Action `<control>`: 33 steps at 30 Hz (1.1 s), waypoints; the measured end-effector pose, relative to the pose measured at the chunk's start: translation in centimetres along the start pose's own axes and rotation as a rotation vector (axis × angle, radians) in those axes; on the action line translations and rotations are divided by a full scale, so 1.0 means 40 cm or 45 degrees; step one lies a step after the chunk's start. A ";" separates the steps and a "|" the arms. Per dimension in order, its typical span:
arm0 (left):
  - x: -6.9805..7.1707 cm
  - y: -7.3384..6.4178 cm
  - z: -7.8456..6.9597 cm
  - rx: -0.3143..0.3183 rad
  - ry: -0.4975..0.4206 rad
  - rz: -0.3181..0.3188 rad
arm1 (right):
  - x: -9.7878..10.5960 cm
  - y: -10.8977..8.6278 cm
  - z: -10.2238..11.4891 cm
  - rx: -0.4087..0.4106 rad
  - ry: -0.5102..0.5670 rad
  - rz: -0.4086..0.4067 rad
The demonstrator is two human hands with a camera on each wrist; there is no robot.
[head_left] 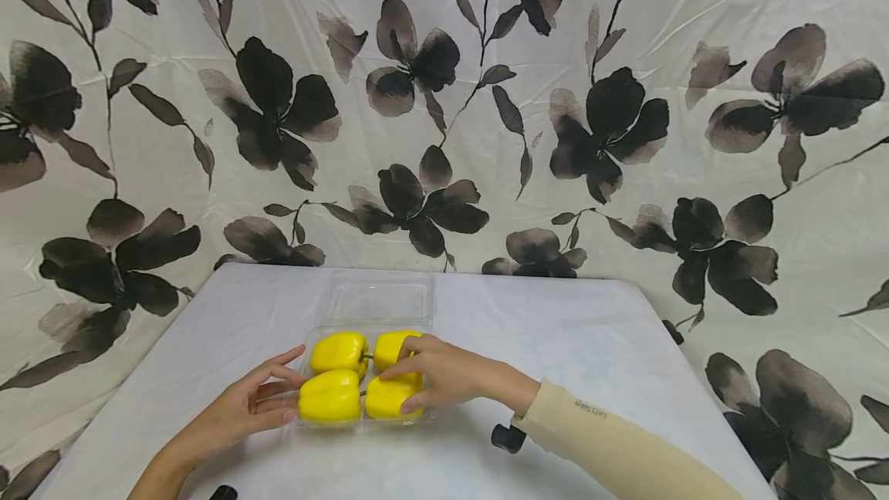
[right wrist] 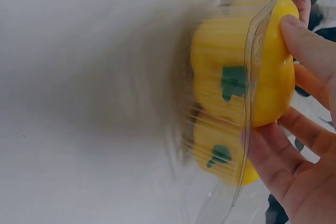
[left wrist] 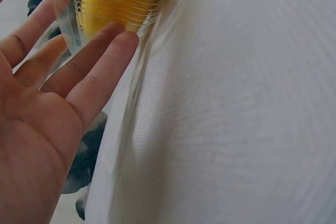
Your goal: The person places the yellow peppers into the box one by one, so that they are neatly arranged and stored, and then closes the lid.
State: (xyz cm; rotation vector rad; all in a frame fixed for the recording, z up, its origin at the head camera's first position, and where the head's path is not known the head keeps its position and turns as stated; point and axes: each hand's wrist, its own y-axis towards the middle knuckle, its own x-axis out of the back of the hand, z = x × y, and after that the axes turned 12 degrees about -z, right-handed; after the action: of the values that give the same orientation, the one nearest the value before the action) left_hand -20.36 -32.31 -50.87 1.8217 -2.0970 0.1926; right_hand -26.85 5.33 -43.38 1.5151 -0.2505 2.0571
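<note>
Several yellow bell peppers [head_left: 329, 397] lie in two rows in a clear plastic clamshell container [head_left: 366, 424], its lid [head_left: 378, 304] open toward the back. My right hand [head_left: 444, 370] holds the front right bell pepper [right wrist: 273, 82], thumb on its near side and fingers over its top and far side. Part of the back right bell pepper [head_left: 392, 347] is hidden behind that hand. At the container's left side is my left hand [head_left: 239, 411], fingers spread and fairly straight. In the left wrist view, its fingertips [left wrist: 128, 40] are at the ribbed plastic wall.
A white cloth covers the table [head_left: 556, 346]. Behind it hangs a floral-patterned curtain [head_left: 514, 168]. A black device [head_left: 508, 438] shows under the right wrist, and another dark piece [head_left: 224, 492] at the bottom edge near the left arm.
</note>
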 end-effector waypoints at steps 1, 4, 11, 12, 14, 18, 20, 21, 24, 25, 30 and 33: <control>0.000 0.000 0.001 -0.003 0.003 0.000 | 0.001 0.000 0.000 0.003 -0.002 -0.002; -0.002 0.001 -0.006 -0.001 0.010 -0.001 | 0.007 0.000 0.001 0.002 0.001 0.000; -0.005 0.001 -0.013 0.037 0.018 -0.012 | 0.023 0.001 0.001 0.006 0.036 -0.028; -0.003 0.000 -0.011 0.032 0.019 -0.009 | 0.026 0.002 -0.002 0.007 0.041 -0.038; -0.001 -0.001 -0.009 0.021 0.021 -0.004 | 0.033 0.003 -0.010 0.004 0.046 -0.064; 0.000 -0.002 -0.007 0.027 0.010 0.000 | 0.049 0.007 -0.034 -0.061 0.101 -0.127; 0.000 -0.001 -0.005 0.025 0.010 0.001 | 0.054 0.011 -0.053 -0.111 0.143 -0.167; 0.000 -0.001 -0.005 0.026 0.007 0.001 | 0.056 0.013 -0.062 -0.143 0.172 -0.188; 0.000 -0.001 -0.003 0.021 0.002 0.005 | 0.058 0.017 -0.090 -0.221 0.237 -0.239; 0.000 -0.002 -0.002 0.021 -0.002 0.006 | 0.056 0.017 -0.100 -0.241 0.253 -0.254; 0.002 -0.004 0.003 0.010 -0.024 0.012 | 0.054 0.022 -0.139 -0.286 0.274 -0.313; 0.003 -0.004 0.004 0.008 -0.030 0.016 | 0.056 0.030 -0.153 -0.299 0.270 -0.348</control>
State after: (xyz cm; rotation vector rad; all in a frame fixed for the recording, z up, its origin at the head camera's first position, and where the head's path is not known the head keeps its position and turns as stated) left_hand -20.24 -32.48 -50.99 1.8236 -2.1266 0.1818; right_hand -32.95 7.93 -43.19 1.1147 -0.1839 1.8782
